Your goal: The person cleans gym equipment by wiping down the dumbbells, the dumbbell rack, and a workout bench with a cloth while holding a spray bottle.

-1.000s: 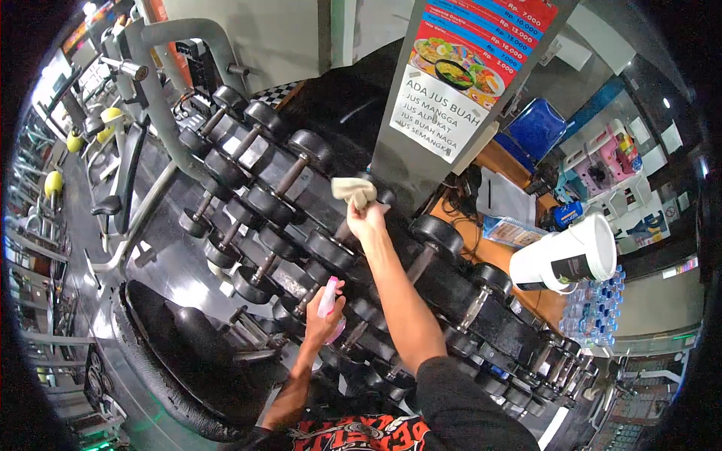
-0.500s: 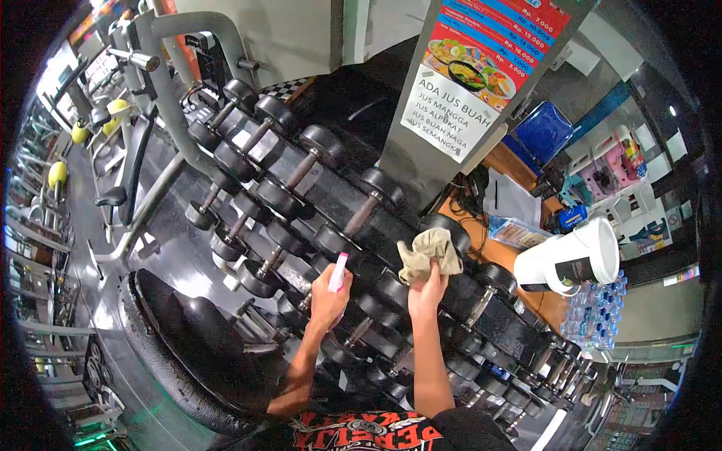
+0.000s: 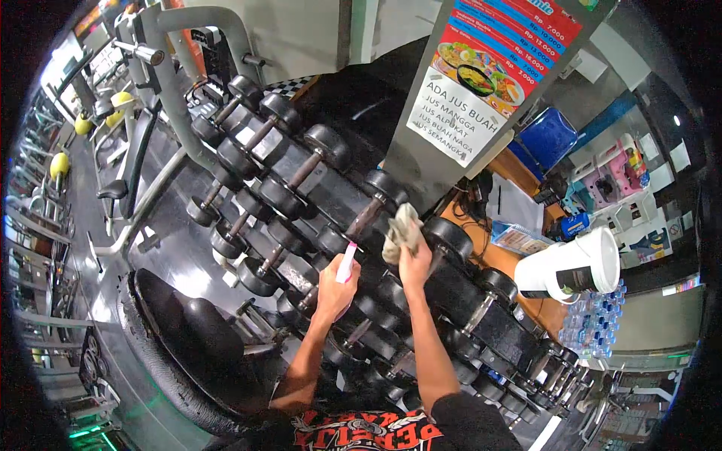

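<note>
Far left: gym machines with yellow pads [image 3: 120, 101] line a dark aisle. A black padded bench [image 3: 188, 331] sits low, just below the dumbbell rack [image 3: 301, 210], which runs diagonally from upper left to lower right in tiers.

Left hand [image 3: 335, 289]: grip clenched around a small spray bottle [image 3: 347, 264] with a pink and white body, nozzle end up, held over the middle tier and close in front of the dumbbell heads. Bottle appears aimed toward the upper tier; no spray visible.

Right hand [image 3: 415, 264]: grip clenched on a crumpled beige cloth [image 3: 401, 233]. The cloth is bunched against the rack between a dumbbell handle [image 3: 366, 216] on its left and a round black dumbbell head [image 3: 451, 239] on its right. It looks to be touching the head's near face, though the exact contact is hard to tell.

Judgement: wiping step in hand, with cloth working the upper-tier weights and the spray held ready just beside it. Next move likely calls for dragging the cloth around the head and along the handle, firm pressure, then a short shift right to the next dumbbell [image 3: 496, 286], bottle kept clear of the cloth arm.

Right of rack: grey pillar with a juice menu sign [image 3: 460, 116]; wooden desk [image 3: 481, 255] carrying a large white tub [image 3: 575, 267], tilted on its side. Bottled water [image 3: 594, 323] is stacked below it.
</note>
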